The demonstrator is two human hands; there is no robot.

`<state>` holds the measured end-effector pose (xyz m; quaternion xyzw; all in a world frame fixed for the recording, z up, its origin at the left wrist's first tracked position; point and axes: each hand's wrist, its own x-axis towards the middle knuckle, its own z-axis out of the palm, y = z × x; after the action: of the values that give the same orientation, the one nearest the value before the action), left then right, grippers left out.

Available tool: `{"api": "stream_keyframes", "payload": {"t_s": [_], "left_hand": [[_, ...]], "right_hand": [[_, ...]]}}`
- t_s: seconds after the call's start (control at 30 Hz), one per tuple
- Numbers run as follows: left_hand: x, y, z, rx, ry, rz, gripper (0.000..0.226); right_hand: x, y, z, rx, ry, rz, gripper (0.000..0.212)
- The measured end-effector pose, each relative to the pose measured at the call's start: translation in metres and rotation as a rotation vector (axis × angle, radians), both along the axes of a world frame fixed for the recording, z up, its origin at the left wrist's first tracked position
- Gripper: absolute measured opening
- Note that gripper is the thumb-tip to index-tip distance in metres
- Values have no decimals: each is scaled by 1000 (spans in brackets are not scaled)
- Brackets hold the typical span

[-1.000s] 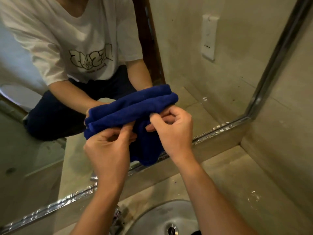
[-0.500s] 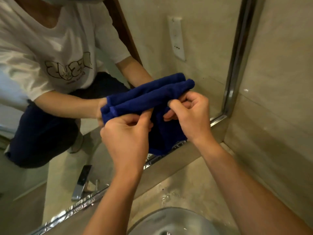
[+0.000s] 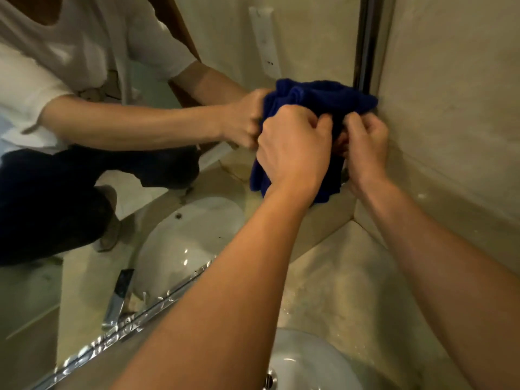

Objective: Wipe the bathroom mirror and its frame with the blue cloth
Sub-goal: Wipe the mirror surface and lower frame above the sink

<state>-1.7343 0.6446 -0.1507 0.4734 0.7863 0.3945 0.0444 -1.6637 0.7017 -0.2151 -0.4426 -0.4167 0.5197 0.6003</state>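
The blue cloth (image 3: 323,98) is bunched up against the lower right corner of the mirror (image 3: 219,52). My left hand (image 3: 292,147) grips its left part with curled fingers. My right hand (image 3: 365,147) pinches its right part, close to the chrome frame's vertical right edge (image 3: 365,43). The cloth's lower folds hang behind my left hand. The frame's bottom strip (image 3: 135,319) runs along the counter to the lower left. In the glass I see the reflection of a person in a white shirt and the reflected arm.
A white sink basin (image 3: 304,364) sits in the beige stone counter (image 3: 337,280) below my arms. The beige side wall (image 3: 455,88) stands right beside the mirror's edge. A tap and the basin show reflected in the glass at lower left.
Both hands and the cloth have shifted right, into the mirror's lower right corner. The cloth, earlier a folded roll, is now bunched up. The view has swung left and down.
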Motion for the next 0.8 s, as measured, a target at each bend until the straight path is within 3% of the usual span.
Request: {"api": "stream_keyframes", "payload": {"t_s": [0.37,0.8], "left_hand": [[-55,-81,-20,-27,-58,54,28],[-164,-216,-51,38,-115,158,29]], "right_hand": [[-57,-76,-14,-188,195,70,9],[-154,-202,-9,-255,171,301,7]]}}
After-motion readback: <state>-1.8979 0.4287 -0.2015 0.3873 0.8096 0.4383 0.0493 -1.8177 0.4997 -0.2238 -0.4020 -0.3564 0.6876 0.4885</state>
